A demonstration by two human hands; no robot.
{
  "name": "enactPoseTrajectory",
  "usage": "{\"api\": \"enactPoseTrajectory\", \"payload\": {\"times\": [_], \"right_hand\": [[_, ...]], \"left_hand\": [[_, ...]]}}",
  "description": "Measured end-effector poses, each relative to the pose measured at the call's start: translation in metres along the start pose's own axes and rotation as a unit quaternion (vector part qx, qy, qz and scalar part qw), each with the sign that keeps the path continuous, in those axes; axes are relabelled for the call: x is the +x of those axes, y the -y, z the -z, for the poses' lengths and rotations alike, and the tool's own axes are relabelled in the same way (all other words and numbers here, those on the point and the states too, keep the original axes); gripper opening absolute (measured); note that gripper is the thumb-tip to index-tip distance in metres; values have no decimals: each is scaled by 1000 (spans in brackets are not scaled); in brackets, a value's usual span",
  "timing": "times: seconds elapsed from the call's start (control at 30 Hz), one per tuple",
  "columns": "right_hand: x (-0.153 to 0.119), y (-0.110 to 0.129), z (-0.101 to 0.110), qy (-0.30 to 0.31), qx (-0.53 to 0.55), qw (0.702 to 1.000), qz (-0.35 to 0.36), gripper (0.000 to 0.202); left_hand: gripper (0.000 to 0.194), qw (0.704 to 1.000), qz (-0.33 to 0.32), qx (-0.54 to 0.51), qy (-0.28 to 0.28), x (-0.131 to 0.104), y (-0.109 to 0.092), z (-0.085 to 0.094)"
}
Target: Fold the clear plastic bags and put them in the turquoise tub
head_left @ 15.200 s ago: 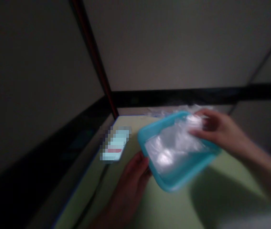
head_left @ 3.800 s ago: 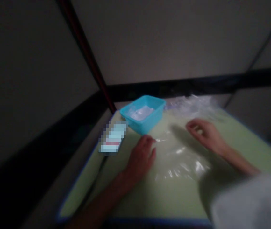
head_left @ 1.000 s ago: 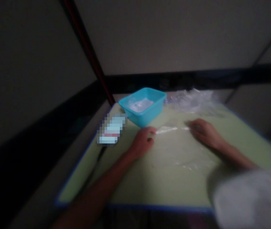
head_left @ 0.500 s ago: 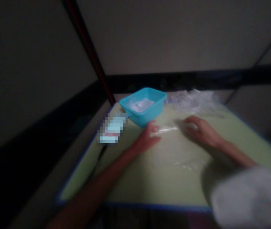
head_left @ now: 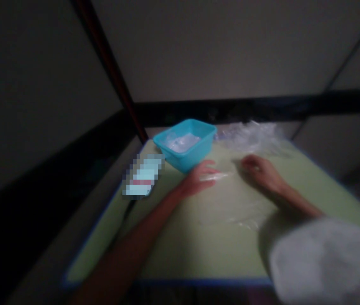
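A clear plastic bag [head_left: 227, 203] lies flat on the yellowish table, with a shiny crease along its far edge. My left hand [head_left: 199, 178] is at that edge's left end, fingers apart and stretched to the right; the glossy plastic shows against them. To the right, my right hand [head_left: 260, 171] is closed with curled fingers above the bag's far right corner. Blur and dim light hide whatever is between those fingertips. Just beyond my left hand stands a turquoise plastic basin [head_left: 182, 161] with whitish clear plastic [head_left: 184, 142] inside.
A heap of crumpled clear plastic [head_left: 252, 135] lies at the table's far side. On the left is a pixelated phone-like device [head_left: 144, 176] with a dark cable [head_left: 128, 212]. The table [head_left: 173, 250] has a blue edge. Walls rise behind and on the left.
My left hand has shifted slightly right against the plastic bag's far edge. My right hand's fingers have curled closer together. The whole view has moved a little.
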State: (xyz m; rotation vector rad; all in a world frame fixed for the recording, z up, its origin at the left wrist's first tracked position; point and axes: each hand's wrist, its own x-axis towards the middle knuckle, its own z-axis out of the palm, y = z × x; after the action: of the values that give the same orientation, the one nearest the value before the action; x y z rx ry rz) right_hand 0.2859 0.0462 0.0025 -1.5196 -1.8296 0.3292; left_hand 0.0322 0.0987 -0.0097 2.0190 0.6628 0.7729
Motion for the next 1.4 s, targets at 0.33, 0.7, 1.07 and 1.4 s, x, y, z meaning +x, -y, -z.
{"api": "enactPoseTrajectory", "payload": {"times": [0.33,0.7,1.07,1.4], "right_hand": [[-2,7,-2,-23,127,991,-41,42],[-11,16,3,14,147,989,18,36],[-9,16,-11,69,72,995,24,52],[-8,12,-17,26,74,995,61,45]], "left_hand": [[51,950,-149,252,106,-18,-16,-14],[51,933,-132,329,53,-23,-16,-10],[63,950,-123,286,11,-24,-15,-15],[22,913,-123,389,10,-25,-14,-3]]}}
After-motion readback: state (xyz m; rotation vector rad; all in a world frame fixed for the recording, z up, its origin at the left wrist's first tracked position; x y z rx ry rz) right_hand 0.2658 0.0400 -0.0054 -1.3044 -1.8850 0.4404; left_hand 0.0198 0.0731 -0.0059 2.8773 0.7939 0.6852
